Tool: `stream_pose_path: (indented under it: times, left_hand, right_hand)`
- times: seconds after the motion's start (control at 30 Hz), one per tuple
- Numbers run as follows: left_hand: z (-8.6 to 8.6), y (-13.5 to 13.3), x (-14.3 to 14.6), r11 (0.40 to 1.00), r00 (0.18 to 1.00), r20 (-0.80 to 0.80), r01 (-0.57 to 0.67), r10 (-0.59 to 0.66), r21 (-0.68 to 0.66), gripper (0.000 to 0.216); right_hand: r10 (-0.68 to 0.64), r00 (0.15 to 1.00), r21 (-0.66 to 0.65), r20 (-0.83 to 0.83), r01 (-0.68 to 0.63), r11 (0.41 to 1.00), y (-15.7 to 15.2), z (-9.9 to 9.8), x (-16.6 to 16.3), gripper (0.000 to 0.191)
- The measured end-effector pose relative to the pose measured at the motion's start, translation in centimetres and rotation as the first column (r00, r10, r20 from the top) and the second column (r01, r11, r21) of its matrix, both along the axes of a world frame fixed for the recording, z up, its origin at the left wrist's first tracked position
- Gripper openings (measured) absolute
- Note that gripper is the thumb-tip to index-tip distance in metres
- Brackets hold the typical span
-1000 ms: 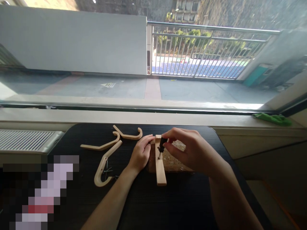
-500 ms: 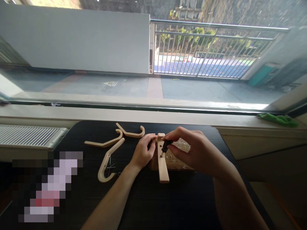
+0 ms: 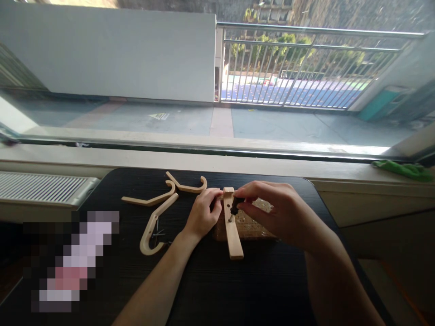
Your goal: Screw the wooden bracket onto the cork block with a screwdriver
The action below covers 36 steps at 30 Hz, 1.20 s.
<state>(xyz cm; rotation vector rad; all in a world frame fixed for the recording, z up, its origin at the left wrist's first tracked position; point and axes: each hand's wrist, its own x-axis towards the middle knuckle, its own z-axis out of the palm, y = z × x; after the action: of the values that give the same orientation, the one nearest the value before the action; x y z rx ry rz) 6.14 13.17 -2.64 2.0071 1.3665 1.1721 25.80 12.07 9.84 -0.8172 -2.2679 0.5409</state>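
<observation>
My right hand [image 3: 277, 208] pinches a short screwdriver [image 3: 234, 208] with a dark handle. Its metal tip meets a screw in the lower hole of a pale wooden hook [image 3: 233, 237]; another hole above shows dark. Against the left edge of that hook rests my left hand [image 3: 205, 210], fingers closed on a wooden piece that they mostly hide. A brown block wrapped in clear plastic [image 3: 249, 224] lies beneath the hook. To the left are more wooden hooks: one at the back [image 3: 186, 188], one in the middle [image 3: 146, 201] and a nearer one [image 3: 147, 237].
Several loose screws [image 3: 157, 233] lie inside the nearest hook's curve. The black table [image 3: 204, 285] stands against a window sill [image 3: 170, 157], with a radiator [image 3: 44, 185] on the left. A green cloth [image 3: 404, 170] rests on the sill. A blurred patch covers the left foreground.
The whole view has shifted slightly. The screwdriver stays at the same screw, its handle held a little differently in my right hand. My left hand keeps its place by the hook.
</observation>
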Motion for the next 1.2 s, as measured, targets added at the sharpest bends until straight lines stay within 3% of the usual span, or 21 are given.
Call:
stream_pose_path:
  times: [0.6, 0.87, 1.07, 1.2]
  left_hand:
    - [-0.3, 0.0, -0.2, 1.0, 0.997, 0.072, 0.0, 0.0, -0.01, 0.022]
    - [0.2, -0.1, -0.3, 1.0, 0.998, 0.068, 0.012, -0.01, -0.028, 0.019]
    - [0.3, -0.1, -0.2, 0.999, 0.996, 0.082, 0.024, -0.02, -0.04, 0.025]
    - [0.3, -0.1, -0.2, 0.998, 0.996, 0.087, 0.031, -0.026, -0.06, 0.027]
  right_hand:
    - [-0.079, 0.994, 0.083, 0.069, 0.073, 0.994, -0.2, 0.2, -0.6, 0.005]
    - [-0.065, 0.996, 0.047, 0.069, 0.061, 0.997, -0.3, -0.1, -1.1, 0.014]
    - [-0.045, 0.995, 0.061, 0.086, 0.04, 0.997, -0.1, 0.0, -1.2, 0.004]
    - [-0.042, 0.996, 0.035, 0.084, 0.039, 0.999, -0.3, 0.0, -1.1, 0.008]
